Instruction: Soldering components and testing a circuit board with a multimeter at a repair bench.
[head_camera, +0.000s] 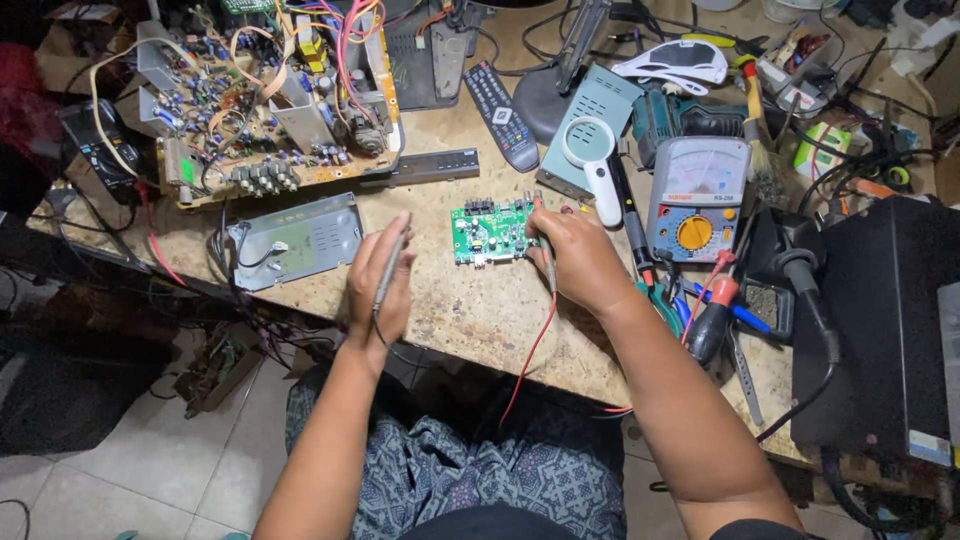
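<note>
Clearly both hands are busy with meter probes over a small green circuit board (490, 232), which lies flat on the worn workbench (470, 310) between the two hands, near the table's front edge. The right hand (580, 262) is closed around a probe (545, 250) with a red lead (530, 350) trailing down off the bench edge; its tip sits at the board's right side, touching or just above it, though the exact contact point is too small to tell. The left hand (380, 280) is closed around a second, dark probe (390, 265), held upright and well clear of the board, to its left.

To measure well here, the heel of the right hand should rest on the bench so the tip stays steady on a single pad and does not slide across neighbouring pins. The left probe wants a solid reference point on the board before any reading counts. The analogue meter (697, 195) with its yellow dial stands to the right, just beyond the right hand, so a glance can reach the needle without moving either tip.

A magnifying glass (590, 160) lies behind the board, a remote control (503, 112) further back, and a large opened chassis full of wiring (270, 95) sits at the far left. A grey metal plate (295, 240) lies beside the left hand, and screwdrivers (715, 315) crowd the right.
</note>
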